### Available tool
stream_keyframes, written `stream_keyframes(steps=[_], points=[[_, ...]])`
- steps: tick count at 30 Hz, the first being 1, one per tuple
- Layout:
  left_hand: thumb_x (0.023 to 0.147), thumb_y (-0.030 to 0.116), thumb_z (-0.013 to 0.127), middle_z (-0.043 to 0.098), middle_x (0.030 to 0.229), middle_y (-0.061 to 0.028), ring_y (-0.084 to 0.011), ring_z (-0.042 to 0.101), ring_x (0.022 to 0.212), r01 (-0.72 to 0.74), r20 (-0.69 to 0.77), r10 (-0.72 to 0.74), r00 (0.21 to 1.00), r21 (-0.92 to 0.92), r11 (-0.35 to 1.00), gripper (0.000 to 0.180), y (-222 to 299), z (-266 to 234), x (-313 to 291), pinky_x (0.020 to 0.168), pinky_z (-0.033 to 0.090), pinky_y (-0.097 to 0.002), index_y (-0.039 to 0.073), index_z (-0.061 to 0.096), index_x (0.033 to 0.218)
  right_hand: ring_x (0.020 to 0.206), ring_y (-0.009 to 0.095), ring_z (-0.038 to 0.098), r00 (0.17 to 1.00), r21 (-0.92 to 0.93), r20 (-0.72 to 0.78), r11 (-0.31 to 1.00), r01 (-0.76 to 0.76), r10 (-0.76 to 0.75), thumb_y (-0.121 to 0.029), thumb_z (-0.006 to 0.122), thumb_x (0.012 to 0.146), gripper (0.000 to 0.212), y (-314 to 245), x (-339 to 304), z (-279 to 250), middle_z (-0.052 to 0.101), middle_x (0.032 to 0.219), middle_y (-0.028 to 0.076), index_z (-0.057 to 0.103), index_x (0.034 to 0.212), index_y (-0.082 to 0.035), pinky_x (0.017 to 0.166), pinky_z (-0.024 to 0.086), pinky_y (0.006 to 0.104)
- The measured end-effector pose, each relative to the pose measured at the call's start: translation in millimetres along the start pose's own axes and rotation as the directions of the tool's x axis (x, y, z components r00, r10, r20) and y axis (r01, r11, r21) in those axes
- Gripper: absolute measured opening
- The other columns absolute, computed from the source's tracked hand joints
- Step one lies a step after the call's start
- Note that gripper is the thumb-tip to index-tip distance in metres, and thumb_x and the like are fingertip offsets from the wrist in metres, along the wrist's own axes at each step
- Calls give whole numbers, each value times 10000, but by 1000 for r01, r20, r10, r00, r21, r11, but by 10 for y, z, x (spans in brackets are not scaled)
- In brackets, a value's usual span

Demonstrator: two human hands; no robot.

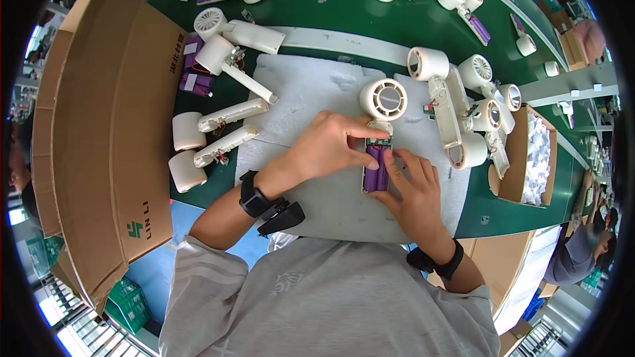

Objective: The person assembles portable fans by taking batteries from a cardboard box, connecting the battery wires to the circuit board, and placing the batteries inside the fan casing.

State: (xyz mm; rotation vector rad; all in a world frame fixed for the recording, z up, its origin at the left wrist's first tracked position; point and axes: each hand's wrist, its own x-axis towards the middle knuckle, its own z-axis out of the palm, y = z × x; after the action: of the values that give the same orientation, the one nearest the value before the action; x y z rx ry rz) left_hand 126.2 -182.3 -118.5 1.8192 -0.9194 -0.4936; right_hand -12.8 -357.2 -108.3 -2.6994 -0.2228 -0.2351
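A white handheld fan with an opened handle lies on the grey foam mat (311,205), its round head (374,100) pointing away from me. Inside the handle are purple battery cells (376,180) and, nearer the head, a small green circuit board (387,140). My left hand (322,144) grips the handle's upper part, index finger across the board end and thumb on the cells. From the other side, my right hand (418,193) closes round the lower handle, its thumb at the bottom end and fingertips along the cells' right edge. The hands partly cover the handle.
Half-built white fans (231,119) lie on the left, near purple battery packs (197,84). More fan parts (450,109) cluster on the right, beside a carton (554,158) of white pieces. A tall cardboard box (119,132) borders the left side of the green table (317,3).
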Motion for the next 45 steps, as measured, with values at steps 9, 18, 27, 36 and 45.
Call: stream_keyframes(steps=[9,18,27,36,45], points=[[662,89,836,695,1111,-81,-138,636,769,-36,-17,35,999,-66,997,492,-52,-33,-18,699,515,-266,111,700,1135,954,289,600,987,207,157,978,-1,-32,-139,865,608,702,37,252,-86,525,1145,124,599,1251,-47,813,517,379],[718,73,781,663,1086,-84,-242,630,825,-212,-312,293,904,268,940,356,51,-66,-43,757,540,-331,78,697,1063,910,334,611,996,73,85,997,-7,1,-149,806,685,628,66,488,-7,515,1162,152,578,1262,-50,750,526,429],[758,79,728,625,1069,-95,-256,620,836,-148,-622,383,683,395,907,262,180,-261,-90,743,534,-361,85,697,1018,988,338,635,991,87,-11,988,-129,131,-80,712,778,500,-374,1577,-611,576,1238,193,577,1258,-53,780,522,390],[754,95,718,611,1059,-133,-263,640,909,435,-894,208,398,383,815,257,150,-1043,-482,755,529,-409,68,690,1007,1136,441,553,955,-561,159,819,-122,251,-40,768,627,988,1828,3229,-410,487,1302,278,308,1488,-190,984,473,427],[760,240,743,694,926,-112,-310,646,957,800,-750,-360,555,363,479,242,-197,-1255,-670,830,476,-464,108,716,961,939,423,627,996,-522,-38,852,46,-77,-76,773,646,590,1217,2978,-425,625,1025,228,537,1185,-119,801,525,457]])
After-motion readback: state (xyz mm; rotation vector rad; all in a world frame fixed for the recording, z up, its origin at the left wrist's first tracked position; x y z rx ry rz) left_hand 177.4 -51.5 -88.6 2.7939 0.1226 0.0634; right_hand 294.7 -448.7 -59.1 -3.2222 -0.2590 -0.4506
